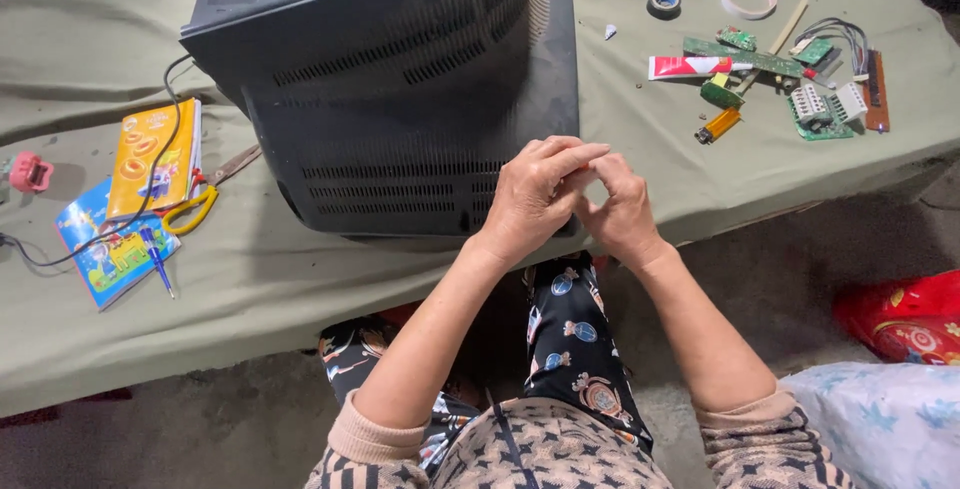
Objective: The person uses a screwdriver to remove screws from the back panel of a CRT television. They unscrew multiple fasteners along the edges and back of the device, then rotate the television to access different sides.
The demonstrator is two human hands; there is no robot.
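A large black television set (pixel 400 79) lies with its vented back shell toward me on a table covered with green cloth (pixel 250 289). My left hand (pixel 535 194) and my right hand (pixel 620 209) meet at the set's near right corner, fingers curled together and touching each other. Whatever small thing they pinch is hidden between the fingers. A black cable (pixel 150 189) runs from the set's left side across the cloth.
Left of the set lie two colourful booklets (pixel 140 199), yellow-handled scissors (pixel 200 199), a blue pen (pixel 157 257) and a pink object (pixel 30 171). At the back right lie several green circuit boards (pixel 815 109), tape rolls (pixel 664 3), a tube (pixel 690 67) and an orange lighter (pixel 718 126). A red bag (pixel 905 314) sits on the floor.
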